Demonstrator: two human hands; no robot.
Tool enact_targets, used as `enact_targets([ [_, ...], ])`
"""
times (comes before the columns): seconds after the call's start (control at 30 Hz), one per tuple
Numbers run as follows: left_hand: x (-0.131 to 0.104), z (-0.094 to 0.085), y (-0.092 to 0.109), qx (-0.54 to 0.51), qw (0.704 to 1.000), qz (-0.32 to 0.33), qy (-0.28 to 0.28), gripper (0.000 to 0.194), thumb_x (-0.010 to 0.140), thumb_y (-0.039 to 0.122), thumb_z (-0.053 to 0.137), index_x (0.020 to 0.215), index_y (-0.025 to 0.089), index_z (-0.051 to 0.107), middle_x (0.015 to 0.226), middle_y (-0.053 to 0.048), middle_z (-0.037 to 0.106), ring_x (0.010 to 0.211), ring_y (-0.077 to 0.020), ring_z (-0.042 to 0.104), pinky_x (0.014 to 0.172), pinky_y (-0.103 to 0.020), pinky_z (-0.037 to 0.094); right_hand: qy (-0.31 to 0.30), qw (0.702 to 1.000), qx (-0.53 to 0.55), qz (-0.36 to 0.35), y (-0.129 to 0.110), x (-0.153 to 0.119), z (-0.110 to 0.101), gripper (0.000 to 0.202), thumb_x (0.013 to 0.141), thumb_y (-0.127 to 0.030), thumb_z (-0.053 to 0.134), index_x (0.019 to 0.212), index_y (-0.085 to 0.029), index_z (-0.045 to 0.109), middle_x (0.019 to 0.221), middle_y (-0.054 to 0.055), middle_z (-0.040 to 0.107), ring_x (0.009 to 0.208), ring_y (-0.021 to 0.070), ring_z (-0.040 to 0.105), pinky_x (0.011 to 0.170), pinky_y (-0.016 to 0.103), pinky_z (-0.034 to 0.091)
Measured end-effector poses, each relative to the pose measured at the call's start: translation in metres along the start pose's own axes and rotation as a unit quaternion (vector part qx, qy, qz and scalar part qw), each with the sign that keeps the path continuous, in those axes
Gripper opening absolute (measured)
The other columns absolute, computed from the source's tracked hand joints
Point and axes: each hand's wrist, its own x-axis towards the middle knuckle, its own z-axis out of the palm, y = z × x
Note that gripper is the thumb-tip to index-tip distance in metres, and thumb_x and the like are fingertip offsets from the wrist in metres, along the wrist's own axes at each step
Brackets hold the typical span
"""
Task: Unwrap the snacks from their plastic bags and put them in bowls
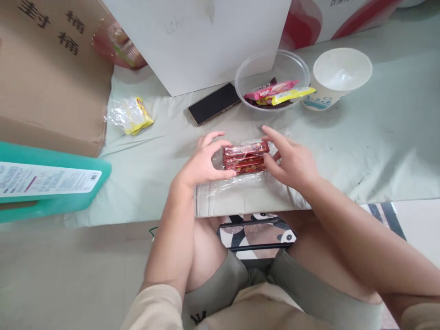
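Note:
Several red-wrapped snack bars (246, 158) lie side by side on a crinkled clear plastic bag (220, 187) near the table's front edge. My left hand (202, 160) is curved around their left end, its thumb at the near corner and its index finger at the far corner. At the right end is my right hand (292, 160), fingers apart. Its thumb touches the bars, while its index finger reaches past them over the plastic. Some of the right fingers are hidden under the hand.
Behind the bars are a black phone (215, 103), a clear bowl (243, 75) with pink and yellow snack packets, and a white paper cup (323, 98). A yellow-and-clear wrapper (132, 114), a cardboard box (51, 91) and a green container (96, 176) are on the left. A white box (206, 41) stands behind.

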Motion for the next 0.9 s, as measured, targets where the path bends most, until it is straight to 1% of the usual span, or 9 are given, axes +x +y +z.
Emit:
enact_targets([
  [0.1, -0.003, -0.001, -0.001, 0.037, 0.999, -0.026, -0.005, 0.065, 0.058, 0.028, 0.087, 0.120, 0.026, 0.065, 0.145, -0.010, 0.049, 0.139, -0.0358, 0.043, 0.118, -0.048, 0.035, 0.065, 0.997, 0.022, 0.022, -0.002, 0.005, 0.001, 0.044, 0.087, -0.025, 0.052, 0.130, -0.020, 0.059, 0.120, 0.011, 0.072, 0.082, 0.0207, 0.070, 0.066, 0.032, 0.050],
  [0.23, -0.004, -0.003, -0.002, 0.055, 0.994, -0.063, 0.070, 0.034, 0.083, 0.026, 0.066, 0.117, 0.022, 0.064, 0.121, -0.007, 0.065, 0.112, -0.0226, 0.062, 0.101, -0.035, 0.047, 0.163, 0.985, 0.052, 0.029, 0.000, 0.011, 0.005, 0.021, 0.083, -0.024, 0.058, 0.104, -0.024, 0.060, 0.092, 0.003, 0.070, 0.068, 0.0177, 0.064, 0.062, 0.031, 0.051],
  [0.33, -0.002, -0.004, 0.000, 0.051, 0.983, -0.109, 0.139, 0.017, 0.089, 0.026, 0.057, 0.101, 0.020, 0.066, 0.102, -0.005, 0.069, 0.094, -0.0182, 0.063, 0.086, -0.029, 0.048, 0.189, 0.980, 0.055, -0.031, -0.004, 0.011, 0.010, 0.007, 0.083, -0.022, 0.059, 0.088, -0.026, 0.057, 0.078, 0.001, 0.064, 0.065, 0.0173, 0.060, 0.064, 0.032, 0.050],
  [0.43, 0.002, -0.004, 0.003, 0.027, 0.971, -0.160, 0.174, 0.018, 0.092, 0.030, 0.051, 0.088, 0.019, 0.065, 0.083, -0.003, 0.068, 0.076, -0.0158, 0.060, 0.075, -0.028, 0.045, 0.098, 0.984, 0.038, -0.143, -0.018, 0.010, 0.019, 0.009, 0.088, -0.020, 0.055, 0.082, -0.025, 0.058, 0.077, 0.002, 0.064, 0.068, 0.0178, 0.061, 0.065, 0.031, 0.049],
  [0.5, 0.004, -0.005, 0.004, 0.017, 0.968, -0.186, 0.169, 0.023, 0.092, 0.036, 0.052, 0.087, 0.019, 0.064, 0.081, -0.003, 0.067, 0.073, -0.0158, 0.059, 0.072, -0.029, 0.044, 0.018, 0.983, 0.019, -0.179, -0.027, 0.012, 0.025, 0.012, 0.090, -0.020, 0.053, 0.095, -0.025, 0.063, 0.096, 0.006, 0.070, 0.084, 0.0213, 0.066, 0.073, 0.034, 0.051],
  [0.6, 0.003, -0.008, 0.005, -0.001, 0.968, -0.227, 0.108, 0.026, 0.082, 0.043, 0.067, 0.089, 0.018, 0.065, 0.085, -0.003, 0.069, 0.076, -0.0172, 0.059, 0.070, -0.028, 0.042, -0.071, 0.986, -0.019, -0.149, -0.035, 0.018, 0.031, 0.043, 0.086, -0.025, 0.060, 0.129, -0.024, 0.058, 0.130, 0.012, 0.064, 0.116, 0.0313, 0.062, 0.094, 0.046, 0.050],
  [0.73, -0.004, -0.012, 0.009, -0.091, 0.960, -0.262, -0.029, 0.020, 0.072, 0.028, 0.071, 0.066, 0.018, 0.055, 0.061, 0.003, 0.054, 0.057, -0.0114, 0.047, 0.058, -0.026, 0.033, -0.124, 0.986, -0.067, -0.093, -0.036, 0.023, 0.030, 0.072, 0.077, -0.029, 0.068, 0.145, -0.027, 0.046, 0.142, 0.013, 0.057, 0.126, 0.0385, 0.055, 0.101, 0.057, 0.046],
  [0.8, -0.007, -0.012, 0.013, -0.147, 0.954, -0.257, -0.037, 0.024, 0.076, 0.024, 0.064, 0.058, 0.019, 0.048, 0.054, 0.005, 0.044, 0.052, -0.0092, 0.039, 0.054, -0.026, 0.029, -0.134, 0.984, -0.076, -0.091, -0.036, 0.024, 0.030, 0.077, 0.075, -0.030, 0.069, 0.148, -0.027, 0.043, 0.144, 0.013, 0.056, 0.126, 0.0393, 0.055, 0.100, 0.057, 0.046],
  [0.9, -0.007, -0.011, 0.017, -0.276, 0.935, -0.220, -0.021, 0.017, 0.077, 0.022, 0.061, 0.062, 0.017, 0.054, 0.059, 0.003, 0.051, 0.058, -0.0097, 0.047, 0.056, -0.023, 0.036, -0.138, 0.984, -0.078, -0.086, -0.037, 0.024, 0.030, 0.080, 0.075, -0.032, 0.069, 0.149, -0.026, 0.042, 0.137, 0.013, 0.061, 0.121, 0.0400, 0.058, 0.096, 0.057, 0.048],
])
